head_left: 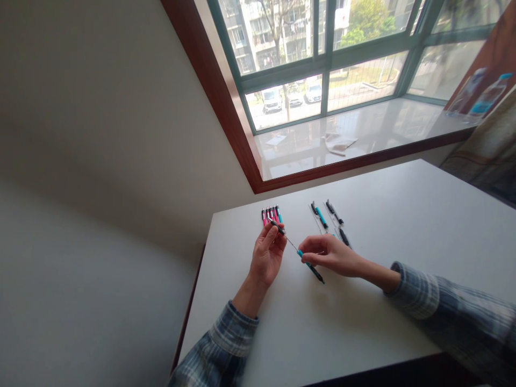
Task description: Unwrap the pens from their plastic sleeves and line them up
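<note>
My left hand (269, 252) is closed on the black upper part of a pen (277, 227), its clip end pointing up and left. A thin refill (291, 243) runs from that part toward the teal and black pen barrel (312, 267), which my right hand (328, 253) pinches between thumb and fingers. The refill's tip meets or enters the barrel's near end; I cannot tell how far. Both hands are just above the white table (250, 344). Some of the right hand's fingers are hidden.
Several pink and teal pens (271, 214) lie in a row beyond my left hand. Teal and black pen parts (321, 217), black pen parts (334, 211) and thin refills lie beyond my right hand. A windowsill (298, 156) holds a cloth (338, 144) and a bottle (489, 97).
</note>
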Motion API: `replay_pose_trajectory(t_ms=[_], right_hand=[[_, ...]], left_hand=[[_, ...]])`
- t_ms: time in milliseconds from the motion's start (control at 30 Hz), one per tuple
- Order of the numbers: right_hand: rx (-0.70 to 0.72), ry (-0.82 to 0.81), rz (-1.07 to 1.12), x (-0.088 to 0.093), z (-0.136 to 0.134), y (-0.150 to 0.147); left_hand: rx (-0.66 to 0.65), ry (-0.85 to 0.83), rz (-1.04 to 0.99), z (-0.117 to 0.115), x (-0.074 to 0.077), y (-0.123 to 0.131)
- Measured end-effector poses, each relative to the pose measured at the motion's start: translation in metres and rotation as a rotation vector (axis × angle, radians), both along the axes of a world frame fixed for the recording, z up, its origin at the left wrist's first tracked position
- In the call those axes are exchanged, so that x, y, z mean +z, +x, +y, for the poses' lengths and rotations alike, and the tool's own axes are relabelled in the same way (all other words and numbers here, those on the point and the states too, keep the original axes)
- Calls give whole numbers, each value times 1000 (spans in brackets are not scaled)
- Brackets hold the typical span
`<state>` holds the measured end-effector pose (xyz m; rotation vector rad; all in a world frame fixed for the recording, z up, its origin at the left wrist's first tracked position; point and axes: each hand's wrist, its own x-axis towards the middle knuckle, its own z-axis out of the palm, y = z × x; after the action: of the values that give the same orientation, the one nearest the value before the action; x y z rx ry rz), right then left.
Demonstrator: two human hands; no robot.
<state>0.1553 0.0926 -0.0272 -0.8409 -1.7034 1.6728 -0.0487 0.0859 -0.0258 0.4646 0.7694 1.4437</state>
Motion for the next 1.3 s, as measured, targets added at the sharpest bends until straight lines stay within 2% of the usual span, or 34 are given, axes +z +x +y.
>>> replay_pose_trajectory(t_ms=[600,833,1300], right_hand=[[-37,24,28,-5,4,0],[-53,46,54,-4,5,0],[-68,14,91,-7,5,0]], left_hand=[[-97,0,65,-7,3,5],[-188,31,153,-10,0,9],[-257,137,338,-10,-1,8]])
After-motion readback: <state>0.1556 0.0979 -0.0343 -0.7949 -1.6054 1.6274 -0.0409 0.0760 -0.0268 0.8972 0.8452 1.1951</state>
